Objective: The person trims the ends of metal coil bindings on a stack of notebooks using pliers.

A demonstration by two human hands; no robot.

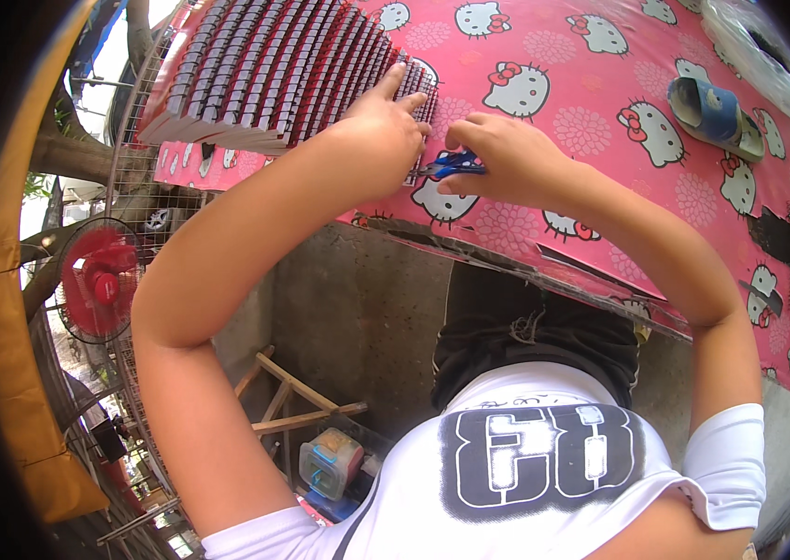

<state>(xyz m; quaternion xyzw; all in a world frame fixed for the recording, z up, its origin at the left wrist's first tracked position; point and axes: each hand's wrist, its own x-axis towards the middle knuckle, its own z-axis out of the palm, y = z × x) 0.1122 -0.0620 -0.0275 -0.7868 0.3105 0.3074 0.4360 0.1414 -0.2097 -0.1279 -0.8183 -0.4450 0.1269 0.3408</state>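
Blue-handled cutters (452, 165) lying roughly left-right, right hand (497, 159)

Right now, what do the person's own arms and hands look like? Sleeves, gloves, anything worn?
Both hands are bare: no gloves, rings or watch visible on the left hand or the right hand. Both forearms are bare too, uncovered up past the elbows. A short white sleeve covers the right upper arm; it belongs to a white T-shirt with black print on the chest. The left sleeve barely shows at the lower edge.
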